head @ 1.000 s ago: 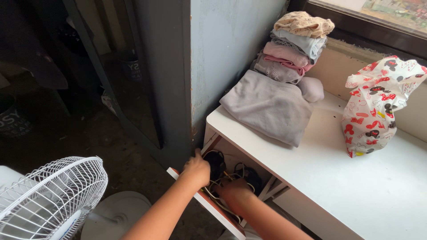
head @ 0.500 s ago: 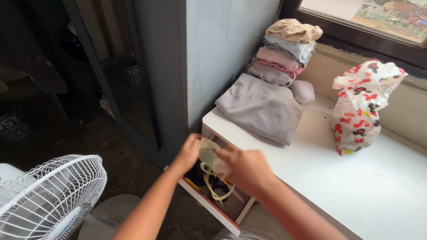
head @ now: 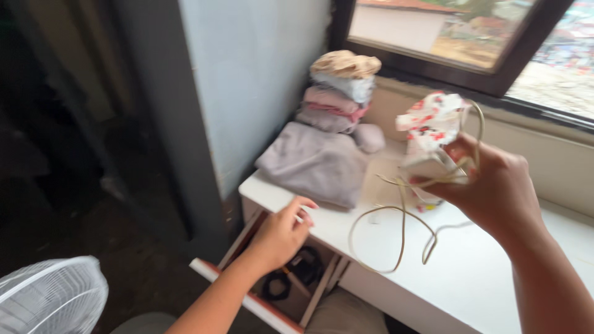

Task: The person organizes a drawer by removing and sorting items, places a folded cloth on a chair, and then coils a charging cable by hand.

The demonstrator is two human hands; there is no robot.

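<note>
cream cord (head: pixel 402 229) | right hand (head: pixel 489 185) fingers pinching it, raised | left hand (head: pixel 281 232) fingers spread over open drawer (head: pixel 272 291)

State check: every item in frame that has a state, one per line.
drawer: pulled open, dark cables inside
right hand: raised, gripping a pale cord
pale cord: lifted, loops dangling over the white table
left hand: empty, fingers on the table edge
folded clothes: stacked
patterned bag: upright, partly hidden
fan: cannot tell if running
</note>
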